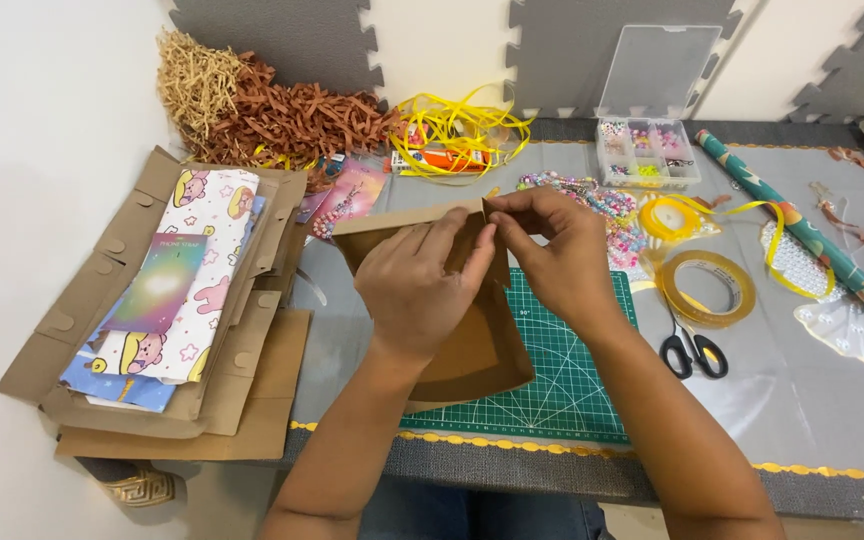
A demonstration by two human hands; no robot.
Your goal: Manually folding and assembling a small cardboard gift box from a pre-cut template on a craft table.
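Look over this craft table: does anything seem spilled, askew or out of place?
Yes. Coloured beads lie loose on the mat beside the open bead box, as if spilled. A yellow ribbon sits in a tangle at the back. Both hands, left hand and right hand, grip the brown cardboard piece.

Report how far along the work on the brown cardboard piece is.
Done: the brown cardboard piece already stands partly folded over the green cutting mat. In hand: the left hand and right hand pinch its top corner together. Left: no tape shows on it; the tape roll, scissors and yellow ribbon lie untouched, and flat cardboard blanks wait at left.
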